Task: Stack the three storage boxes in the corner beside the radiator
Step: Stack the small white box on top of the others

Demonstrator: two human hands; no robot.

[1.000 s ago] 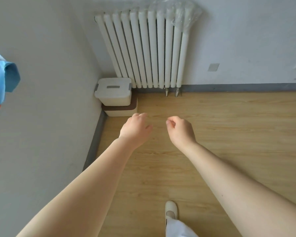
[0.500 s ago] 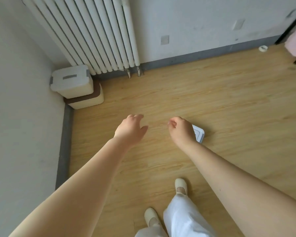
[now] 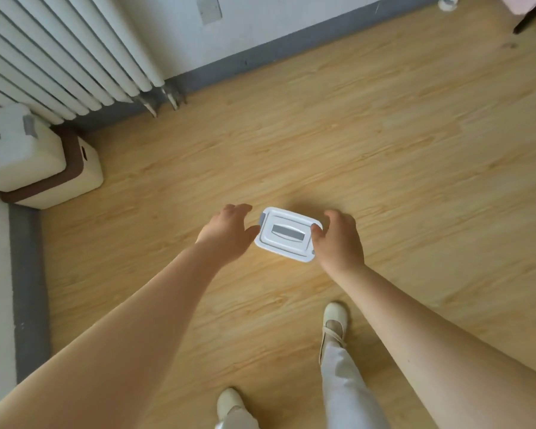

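At the far left, in the corner beside the radiator [image 3: 75, 54], two storage boxes are already stacked: a white lidded box [image 3: 16, 150] with grey clips sits on top of a cream box with a brown lid [image 3: 72, 178]. The lower one rests on the wooden floor [image 3: 384, 156], close against the grey skirting board [image 3: 28, 289].

Moving right, my left hand [image 3: 226, 235] reaches down toward the middle of the floor. Its fingers [image 3: 237, 209] are spread apart and bare of any load, and the thumb lies just beside the left end of the small white box [image 3: 287, 233]; I cannot tell whether it touches.

That third box lies flat on the floor between my hands, well apart from the stack, its grey handle recess facing up.

My right hand [image 3: 341, 239] is at the box's right end, fingers loosely curled and parted, thumb at the lid's edge; the grip is not closed around it.

Below, my pale shoes [image 3: 333, 320] and light trousers [image 3: 347, 388] show.
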